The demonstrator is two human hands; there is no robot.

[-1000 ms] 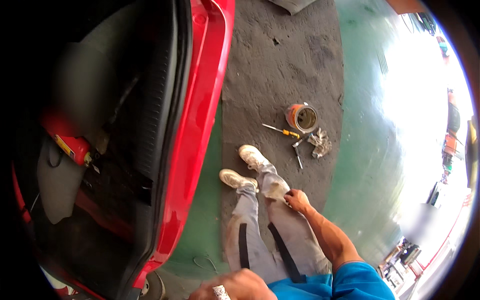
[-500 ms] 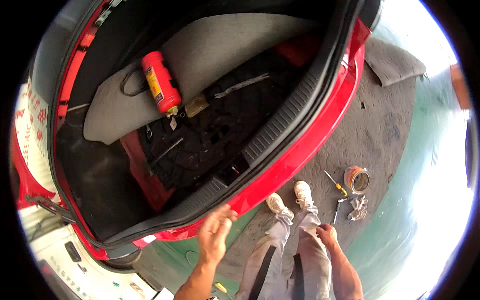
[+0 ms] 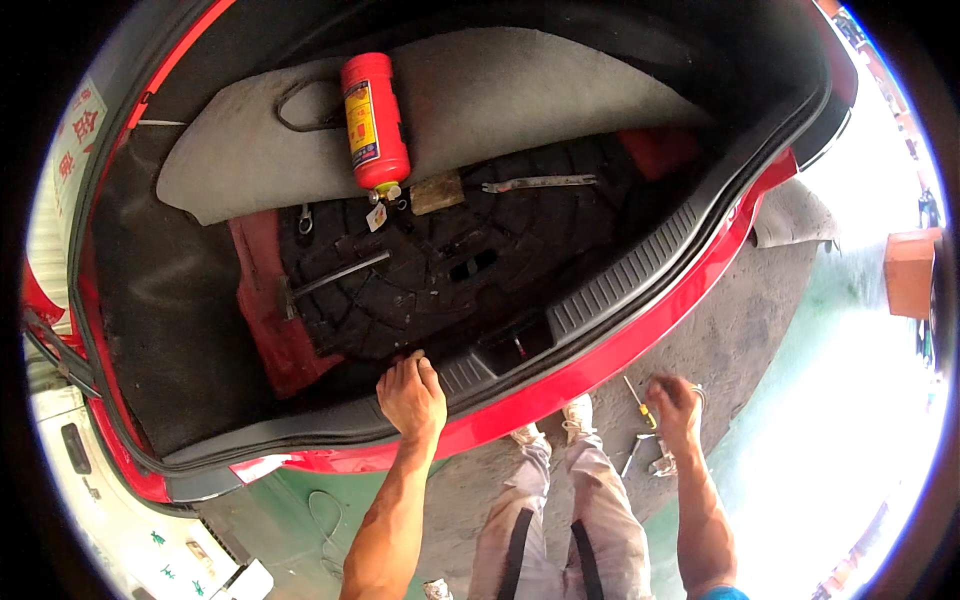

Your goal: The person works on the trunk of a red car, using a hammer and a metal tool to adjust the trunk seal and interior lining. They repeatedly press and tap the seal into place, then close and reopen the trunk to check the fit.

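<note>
My left hand [image 3: 412, 395] rests on the dark plastic trunk sill [image 3: 470, 375] of a red car, its fingers bent over the inner edge. My right hand [image 3: 677, 408] hovers outside the bumper, above the floor. Its fingers are smeared by motion, and I cannot make out anything in them. Inside the trunk, a red fire extinguisher [image 3: 376, 125] lies on a folded-back grey trunk mat [image 3: 530, 90]. Near it are a wooden block [image 3: 437, 193], a flat metal bar [image 3: 540, 183], a ring-ended wrench [image 3: 305, 220] and a metal rod [image 3: 342, 273].
The red bumper [image 3: 500, 420] curves between me and the trunk. By my right hand, a yellow-handled screwdriver [image 3: 643, 405] and a metal tool [image 3: 634, 453] lie on a dark floor mat [image 3: 745, 320]. A cardboard box [image 3: 912, 272] stands at the far right. A white vehicle [image 3: 85, 470] stands at left.
My left hand has moved from above the bumper onto the trunk sill. My right hand has risen from beside my thigh and moved forward. The view has shifted toward the trunk.
</note>
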